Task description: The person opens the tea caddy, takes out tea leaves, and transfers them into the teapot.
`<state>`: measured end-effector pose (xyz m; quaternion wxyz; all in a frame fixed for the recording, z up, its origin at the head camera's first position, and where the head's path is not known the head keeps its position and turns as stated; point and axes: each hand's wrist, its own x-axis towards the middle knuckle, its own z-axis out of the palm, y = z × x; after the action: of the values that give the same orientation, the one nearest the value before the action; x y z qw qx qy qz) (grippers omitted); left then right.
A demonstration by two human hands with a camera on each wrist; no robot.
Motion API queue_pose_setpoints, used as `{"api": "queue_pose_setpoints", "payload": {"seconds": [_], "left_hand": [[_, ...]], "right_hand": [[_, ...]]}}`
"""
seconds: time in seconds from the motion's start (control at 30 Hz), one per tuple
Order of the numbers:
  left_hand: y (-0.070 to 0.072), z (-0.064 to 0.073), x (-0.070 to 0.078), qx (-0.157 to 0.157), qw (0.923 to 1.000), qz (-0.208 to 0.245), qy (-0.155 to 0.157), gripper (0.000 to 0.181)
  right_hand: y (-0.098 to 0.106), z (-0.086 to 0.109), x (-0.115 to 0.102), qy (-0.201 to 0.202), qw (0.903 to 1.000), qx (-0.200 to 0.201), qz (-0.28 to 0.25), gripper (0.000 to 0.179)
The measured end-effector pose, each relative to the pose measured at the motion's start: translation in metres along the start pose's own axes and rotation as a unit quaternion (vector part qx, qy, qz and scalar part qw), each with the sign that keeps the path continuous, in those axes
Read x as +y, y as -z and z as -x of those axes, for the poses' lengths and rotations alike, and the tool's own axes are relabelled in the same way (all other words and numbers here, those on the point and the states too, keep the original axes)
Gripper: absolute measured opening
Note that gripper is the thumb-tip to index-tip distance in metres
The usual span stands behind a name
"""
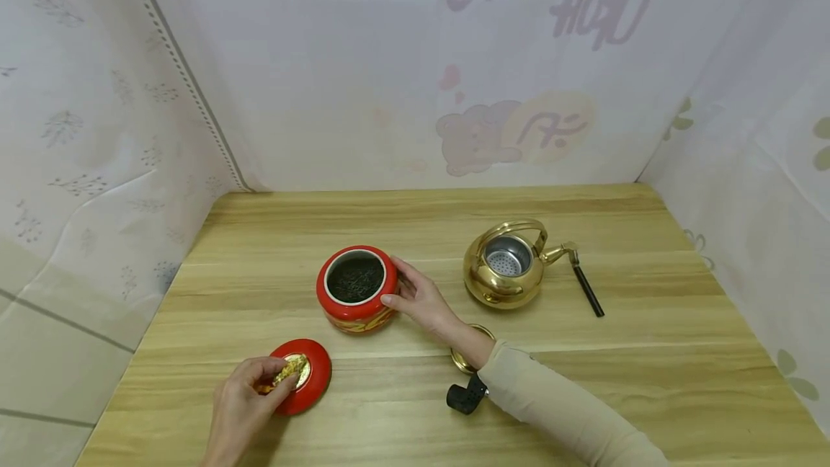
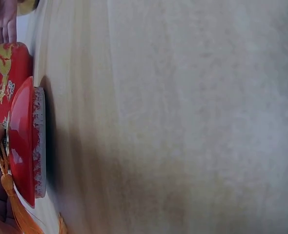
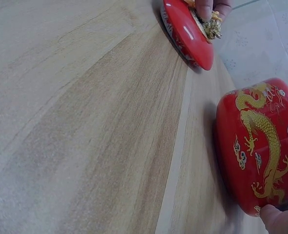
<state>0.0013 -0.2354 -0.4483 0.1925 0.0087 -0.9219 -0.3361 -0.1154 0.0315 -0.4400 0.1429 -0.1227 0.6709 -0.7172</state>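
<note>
My left hand (image 1: 243, 398) pinches the gold knob (image 1: 292, 368) of a red lid (image 1: 318, 375), which is low over the table at front left. An orange tassel (image 2: 18, 204) hangs from the knob in the left wrist view. Behind the lid stands a red jar (image 1: 332, 301) with a white inner rim and dark, tea-like leaves (image 1: 355, 280) inside. My right hand (image 1: 420, 299) holds the jar by its right side, thumb in front and fingers farther back. A gold dragon (image 3: 268, 141) decorates its wall in the right wrist view.
To the right stands a gold teapot (image 1: 499, 292) without its lid, a perforated strainer (image 1: 508, 261) inside. A black side handle (image 1: 588, 290) extends from it. A round gold lid (image 1: 462, 360) with a black knob (image 1: 463, 398) lies partly beneath my right forearm. Patterned cloth surrounds the table.
</note>
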Motion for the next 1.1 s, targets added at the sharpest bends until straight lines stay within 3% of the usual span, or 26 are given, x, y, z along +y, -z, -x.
{"api": "queue_pose_setpoints", "payload": {"seconds": [0.3, 0.53, 0.7, 0.9, 1.1], "left_hand": [[-0.001, 0.002, -0.003, 0.014, 0.9998, 0.004, -0.010, 0.027], [0.003, -0.001, -0.002, -0.022, 0.9995, -0.021, 0.008, 0.027], [0.008, -0.013, 0.006, -0.039, 0.9992, 0.003, -0.010, 0.035], [0.015, -0.033, 0.019, -0.020, 0.9977, 0.046, -0.046, 0.047], [0.018, -0.054, 0.031, -0.027, 0.9947, 0.084, -0.051, 0.053]], "right_hand": [[0.000, 0.000, 0.000, -0.003, 1.0000, 0.003, 0.006, 0.069], [0.000, 0.000, -0.001, -0.009, 0.9999, 0.004, 0.000, 0.069], [0.005, 0.005, -0.001, -0.015, 0.9997, 0.017, 0.012, 0.068], [0.013, 0.019, -0.007, 0.001, 0.9979, 0.038, 0.052, 0.060], [0.025, 0.040, -0.023, 0.031, 0.9943, 0.059, 0.083, 0.046]]}}
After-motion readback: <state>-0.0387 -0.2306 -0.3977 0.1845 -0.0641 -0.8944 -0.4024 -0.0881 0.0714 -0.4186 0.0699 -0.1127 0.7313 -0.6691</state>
